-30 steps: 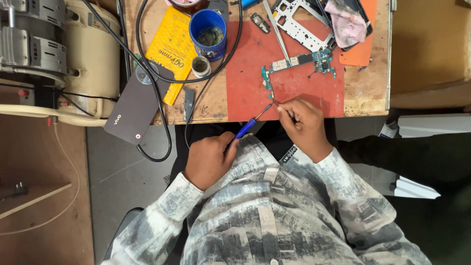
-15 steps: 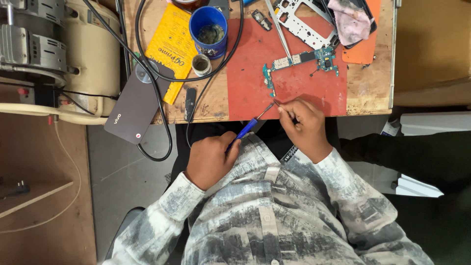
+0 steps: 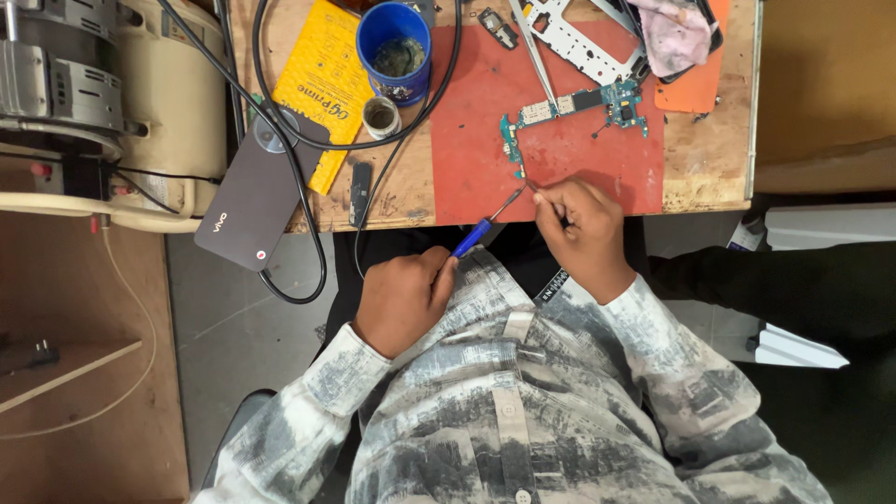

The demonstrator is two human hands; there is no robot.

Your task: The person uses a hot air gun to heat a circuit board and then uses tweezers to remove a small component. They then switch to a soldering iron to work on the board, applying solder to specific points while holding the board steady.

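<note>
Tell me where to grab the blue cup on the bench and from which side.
Grip the blue cup around its outer wall, coming from the near-left side. It stands upright with its mouth open and residue inside, and a black cable curves close round its right side.

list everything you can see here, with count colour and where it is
soldering iron: 1, blue handle, held in left hand, tip at the board's lower end
circuit board: 1, green, on the mat
mat: 1, red, on the bench
bench: 1, wooden, top of view
cup: 1, blue, left of the mat
small tin: 1, silvery, below the cup
yellow card: 1, left of the cup
phone: 1, grey, face down, overhanging the bench edge
metal frame: 1, silver, top of the mat
cloth: 1, pink, top right
cables: several, black
left hand: grips the iron
right hand: fingertips beside the iron's tip
</note>
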